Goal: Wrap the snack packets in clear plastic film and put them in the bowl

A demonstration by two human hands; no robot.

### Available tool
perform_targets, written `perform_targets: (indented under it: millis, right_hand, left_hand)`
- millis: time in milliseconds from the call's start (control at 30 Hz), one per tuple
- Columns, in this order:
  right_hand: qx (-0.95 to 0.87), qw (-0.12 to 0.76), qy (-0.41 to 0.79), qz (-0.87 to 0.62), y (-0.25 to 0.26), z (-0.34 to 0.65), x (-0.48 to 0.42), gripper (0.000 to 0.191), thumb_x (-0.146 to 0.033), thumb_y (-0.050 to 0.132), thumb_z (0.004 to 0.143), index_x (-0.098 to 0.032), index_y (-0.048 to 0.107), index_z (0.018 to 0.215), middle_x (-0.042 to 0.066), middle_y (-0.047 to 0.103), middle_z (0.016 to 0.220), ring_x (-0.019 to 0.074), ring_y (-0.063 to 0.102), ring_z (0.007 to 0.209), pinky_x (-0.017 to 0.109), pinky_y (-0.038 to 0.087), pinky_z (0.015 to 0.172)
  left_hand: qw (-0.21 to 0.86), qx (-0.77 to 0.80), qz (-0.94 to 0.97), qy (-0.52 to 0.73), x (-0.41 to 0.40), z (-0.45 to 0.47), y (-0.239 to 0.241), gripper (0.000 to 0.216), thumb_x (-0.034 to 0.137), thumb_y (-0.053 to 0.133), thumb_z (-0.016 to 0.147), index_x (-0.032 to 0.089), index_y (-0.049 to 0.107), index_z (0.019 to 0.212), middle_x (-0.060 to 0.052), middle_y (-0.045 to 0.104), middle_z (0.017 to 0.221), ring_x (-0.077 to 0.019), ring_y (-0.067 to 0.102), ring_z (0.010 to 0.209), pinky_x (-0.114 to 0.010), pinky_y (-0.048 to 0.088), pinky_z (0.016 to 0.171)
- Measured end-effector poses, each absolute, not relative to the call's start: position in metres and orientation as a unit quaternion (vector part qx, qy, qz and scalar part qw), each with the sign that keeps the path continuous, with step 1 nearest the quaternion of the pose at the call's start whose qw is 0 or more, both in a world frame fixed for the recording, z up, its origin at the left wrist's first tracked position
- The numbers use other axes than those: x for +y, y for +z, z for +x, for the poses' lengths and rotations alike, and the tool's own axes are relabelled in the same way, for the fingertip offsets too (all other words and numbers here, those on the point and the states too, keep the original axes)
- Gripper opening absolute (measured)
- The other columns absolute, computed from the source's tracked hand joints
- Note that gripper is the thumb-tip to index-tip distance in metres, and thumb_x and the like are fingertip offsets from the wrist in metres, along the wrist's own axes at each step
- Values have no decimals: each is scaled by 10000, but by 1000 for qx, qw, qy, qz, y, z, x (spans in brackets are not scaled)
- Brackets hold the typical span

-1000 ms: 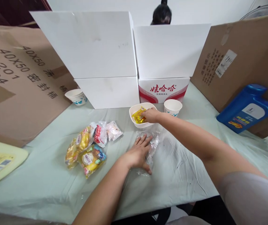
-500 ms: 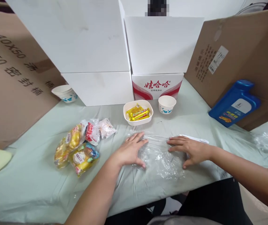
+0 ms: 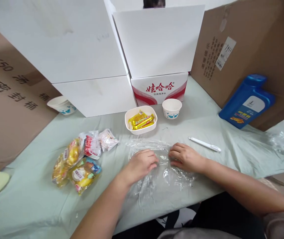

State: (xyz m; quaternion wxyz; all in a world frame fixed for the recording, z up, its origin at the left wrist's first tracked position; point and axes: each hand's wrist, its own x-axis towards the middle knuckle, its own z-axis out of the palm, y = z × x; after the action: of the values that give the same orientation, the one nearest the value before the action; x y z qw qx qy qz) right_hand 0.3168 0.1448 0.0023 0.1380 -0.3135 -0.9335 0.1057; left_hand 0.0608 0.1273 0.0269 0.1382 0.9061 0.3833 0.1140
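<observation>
A crumpled clear plastic bag [image 3: 154, 186] lies spread on the cloth-covered table in front of me. My left hand [image 3: 143, 163] rests on its left part, fingers bent and closed on the film. My right hand [image 3: 184, 157] sits a little way to the right, its fingers curled onto the same bag. Both palms face down, so the fingertips are partly hidden. Just beyond the bag stands a white oval bowl [image 3: 142, 131] with several yellow-wrapped snack sticks [image 3: 143, 122] inside. A white slim pen-like cutter [image 3: 204, 144] lies right of my right hand.
Several packaged snacks [image 3: 83, 174] lie at left. A paper cup [image 3: 172, 109] stands beside the bowl, with stacked paper bowls [image 3: 61, 103] far left. White boxes [image 3: 156, 43] wall the back. A blue bottle [image 3: 247, 101] leans against a cardboard box [image 3: 233, 66] at right.
Both hands have gone from spread fingers to curled fingers on the plastic. The right hand has moved left, uncovering the white cutter. The camera view has shifted slightly.
</observation>
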Motion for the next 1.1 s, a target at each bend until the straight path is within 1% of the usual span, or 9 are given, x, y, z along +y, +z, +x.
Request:
perform_targets:
  millis: [133,267,367,567,733,867,967,1033,1100]
  right_hand:
    - [-872,184,24,-452,-9,330,154,782,-601,712,748,-161,502,1359,213,439,1451,438,297,1386,637,336,1041]
    - [-874,277,54,-396,1,338,151,396,-430,563,925,-168,593,1220,172,610,1227,301,515,1211,494,448,981]
    - [-933,210,140,-256,4,332,146,294,-389,514,960,-187,652,1122,111,679,1032,219,606,993,387,504,886]
    - [-878,102,76,-461,-12,339,152,1076,-809,653,616,-127,460,1426,253,362,1502,512,223,1395,694,259,1058]
    - [-879,216,225,-360,15,355,149,826,-772,354,857,-176,454,1419,192,419,1483,341,298,1423,543,291,1123]
    - [-909,119,383,-112,42,350,130,946,-747,668,671,-213,454,1423,137,491,1442,327,315,1421,501,285,1141]
    - [-915,91,363,-147,44,342,119,473,-437,675,832,-265,605,1268,84,578,1360,294,356,1404,522,245,1151]
    - [-896,117,384,-189,39,340,119,234,-246,519,933,-244,673,1110,67,684,1165,224,571,1200,436,400,1052]
    - [-859,144,430,-238,33,341,124,217,-204,463,946,-210,671,1008,50,716,958,167,667,906,326,510,838]
  left_hand:
    - [179,429,882,75,130,55,25,441,302,805,726,259,661,1140,-65,594,1282,-270,516,1228,-425,430,1032]
    - [189,456,870,15,131,52,23,783,458,865,600,289,567,1304,-86,358,1547,-369,202,1463,-554,237,1160]
    - [198,452,869,-24,129,55,21,960,534,858,556,314,469,1406,-74,205,1617,-399,54,1488,-586,150,1177]
    - [211,498,837,-86,133,55,21,1251,700,804,468,312,259,1525,-109,44,1639,-500,-141,1435,-693,27,1128]
    - [212,493,840,-84,134,54,24,1213,714,780,499,325,259,1523,-94,32,1641,-483,-122,1447,-675,15,1139]
    - [216,501,834,-87,134,53,20,1214,684,805,488,321,276,1518,-99,51,1640,-490,-127,1443,-690,15,1129]
    - [216,494,840,-66,134,53,16,1234,646,843,450,308,306,1508,-121,85,1635,-505,-115,1440,-706,21,1120]
    - [213,483,849,-33,134,52,15,1197,617,865,438,307,363,1480,-127,133,1626,-500,-90,1448,-713,14,1117]
    - [222,470,854,25,135,49,19,1019,597,846,523,304,457,1418,-117,207,1607,-458,-12,1471,-684,36,1139]
